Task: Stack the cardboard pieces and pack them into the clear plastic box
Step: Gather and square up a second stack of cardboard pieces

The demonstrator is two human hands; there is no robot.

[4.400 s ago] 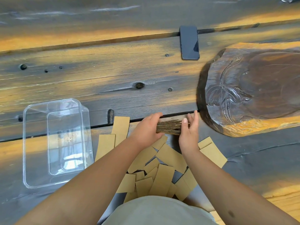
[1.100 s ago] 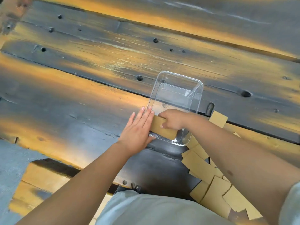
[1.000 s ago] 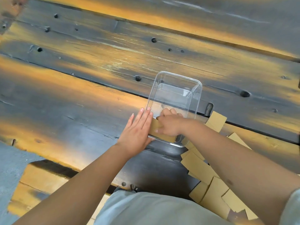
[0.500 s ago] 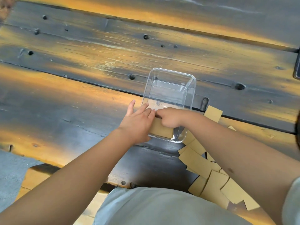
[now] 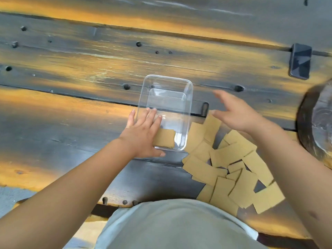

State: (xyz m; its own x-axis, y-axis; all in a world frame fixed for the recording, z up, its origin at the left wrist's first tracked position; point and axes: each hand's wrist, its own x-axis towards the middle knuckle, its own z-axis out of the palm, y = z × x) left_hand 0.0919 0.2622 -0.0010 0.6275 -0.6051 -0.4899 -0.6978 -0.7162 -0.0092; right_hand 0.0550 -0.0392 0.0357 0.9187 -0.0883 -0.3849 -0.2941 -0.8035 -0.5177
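On the dark wooden worktop point(image 5: 75, 126) sits the clear plastic box point(image 5: 186, 97), and a small stack of brown cardboard pieces point(image 5: 166, 137) now lies inside its near end. A moment ago the right hand point(image 5: 235, 115) was down in the box pushing that stack into place. Now it has let go and lifted out, with its fingers spread and holding nothing, above the loose brown cardboard pieces point(image 5: 231, 169) scattered just right of the box. The left hand point(image 5: 143, 133) still lies flat, fingers straight, on the box's near left side to steady it. So the first stack looks packed. Many pieces are still outside, so I think more stacking comes next. A black phone point(image 5: 300, 61) lies far off.
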